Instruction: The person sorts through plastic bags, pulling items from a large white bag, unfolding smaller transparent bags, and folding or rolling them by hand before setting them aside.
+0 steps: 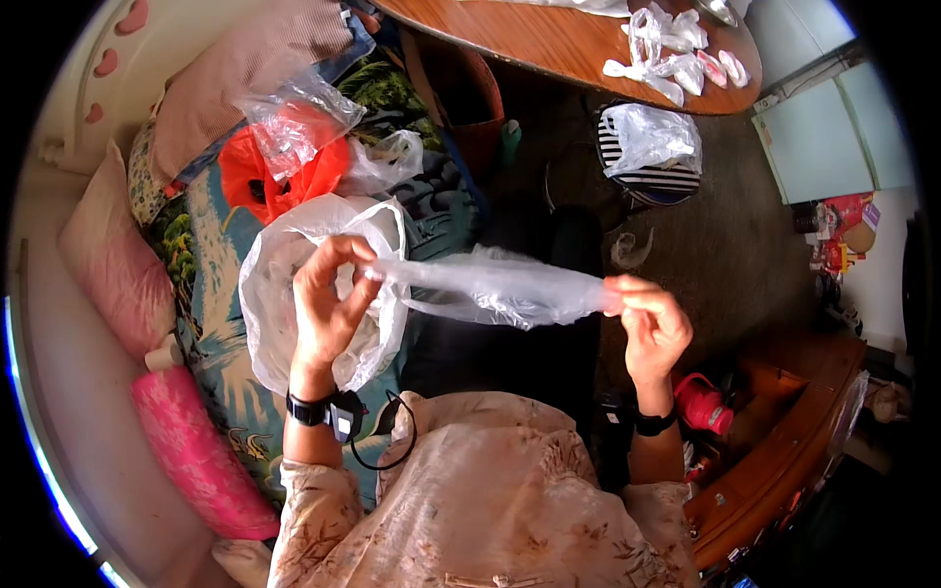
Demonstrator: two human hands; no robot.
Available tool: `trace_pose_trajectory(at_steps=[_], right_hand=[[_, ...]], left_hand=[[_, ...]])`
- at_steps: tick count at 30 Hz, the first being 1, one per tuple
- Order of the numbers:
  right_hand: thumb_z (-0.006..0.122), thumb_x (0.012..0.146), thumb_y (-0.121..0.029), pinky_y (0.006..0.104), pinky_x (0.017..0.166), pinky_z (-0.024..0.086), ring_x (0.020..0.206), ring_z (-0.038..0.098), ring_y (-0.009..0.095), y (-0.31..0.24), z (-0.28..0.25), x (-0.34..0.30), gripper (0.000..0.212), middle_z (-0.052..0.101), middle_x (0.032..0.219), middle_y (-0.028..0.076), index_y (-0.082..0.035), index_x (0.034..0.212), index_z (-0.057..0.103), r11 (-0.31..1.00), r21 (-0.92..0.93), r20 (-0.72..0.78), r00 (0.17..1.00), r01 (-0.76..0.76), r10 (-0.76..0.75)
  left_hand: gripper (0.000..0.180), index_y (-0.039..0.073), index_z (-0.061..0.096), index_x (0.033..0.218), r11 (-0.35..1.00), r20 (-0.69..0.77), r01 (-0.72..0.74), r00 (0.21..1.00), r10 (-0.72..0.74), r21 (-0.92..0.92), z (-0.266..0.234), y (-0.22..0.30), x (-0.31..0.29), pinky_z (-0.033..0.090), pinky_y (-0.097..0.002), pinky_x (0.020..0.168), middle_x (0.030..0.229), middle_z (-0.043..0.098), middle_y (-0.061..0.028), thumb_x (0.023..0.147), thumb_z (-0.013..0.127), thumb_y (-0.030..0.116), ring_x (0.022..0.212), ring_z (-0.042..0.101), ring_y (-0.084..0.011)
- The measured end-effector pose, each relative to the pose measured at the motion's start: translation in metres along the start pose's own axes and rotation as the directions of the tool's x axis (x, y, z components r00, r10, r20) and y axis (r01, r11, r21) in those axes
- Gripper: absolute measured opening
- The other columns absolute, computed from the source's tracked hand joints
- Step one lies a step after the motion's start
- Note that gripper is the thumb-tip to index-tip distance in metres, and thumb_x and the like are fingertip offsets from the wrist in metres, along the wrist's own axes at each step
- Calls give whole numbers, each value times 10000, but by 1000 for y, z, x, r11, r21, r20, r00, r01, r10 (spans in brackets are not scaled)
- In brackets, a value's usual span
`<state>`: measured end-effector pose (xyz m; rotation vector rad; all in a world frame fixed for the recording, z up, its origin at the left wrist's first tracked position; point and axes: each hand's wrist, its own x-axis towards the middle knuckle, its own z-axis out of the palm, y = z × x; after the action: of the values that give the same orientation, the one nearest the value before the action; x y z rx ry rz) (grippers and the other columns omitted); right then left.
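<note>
A clear plastic bag [500, 289] is stretched sideways in the air above my lap, pulled into a long strip. My left hand [331, 294] pinches one end between thumb and fingers. At the other end, my right hand [650, 318] is closed on the bag, its fingertips folded together. Below and behind my left hand, a larger white plastic bag [263, 294] stands open on the bed, with crumpled pale plastic inside. Just past it lie a red plastic bag [323, 169] and a crumpled clear bag [338, 103].
Several folded or knotted plastic bags [676, 69] lie on the wooden table [529, 39] ahead. Another white bag rests on a striped stool [681, 181]. Pillows [118, 250] and a pink bolster [201, 451] line the left. A wooden cabinet [799, 392] stands to the right.
</note>
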<state>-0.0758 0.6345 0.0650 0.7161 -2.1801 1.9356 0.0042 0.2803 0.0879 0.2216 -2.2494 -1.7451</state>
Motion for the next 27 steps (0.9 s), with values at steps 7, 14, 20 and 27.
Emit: trace_pose_trajectory(at_steps=[7, 14, 20, 27], right_hand=[[687, 757, 104, 386, 874, 544, 1066, 651, 287, 21, 13, -56, 163, 695, 1121, 93, -21, 851, 641, 944, -298, 514, 857, 141, 35], [588, 734, 134, 401, 849, 512, 1019, 621, 302, 40, 13, -48, 230, 688, 1055, 101, -31, 875, 664, 944, -323, 598, 788, 69, 147], [716, 815, 19, 393, 703, 535, 837, 664, 250, 83, 34, -38, 361, 555, 1214, 127, -47, 1113, 525, 767, -515, 169, 833, -381, 527], [621, 916, 18, 272, 655, 519, 808, 644, 117, 120, 43, -19, 31, 643, 955, 79, 31, 942, 632, 757, -224, 288, 701, -613, 653]], left_hand=[[229, 27, 672, 958, 893, 397, 108, 868, -299, 438, -10, -25, -48, 502, -394, 852, 1028, 666, -130, 770, 793, 72, 966, 630, -329], [444, 41, 623, 1135, 815, 324, -201, 946, 17, 544, 52, -24, -6, 432, -464, 1050, 1344, 515, -176, 718, 774, 33, 1252, 494, -383], [480, 24, 616, 1182, 795, 550, -236, 823, -142, 558, 64, -104, 7, 411, -462, 1079, 1417, 466, -198, 720, 743, 30, 1307, 443, -403], [199, -26, 615, 1063, 972, 491, -171, 868, 73, 159, 58, -150, 21, 468, -394, 976, 1244, 606, -198, 870, 636, 15, 1143, 592, -365]])
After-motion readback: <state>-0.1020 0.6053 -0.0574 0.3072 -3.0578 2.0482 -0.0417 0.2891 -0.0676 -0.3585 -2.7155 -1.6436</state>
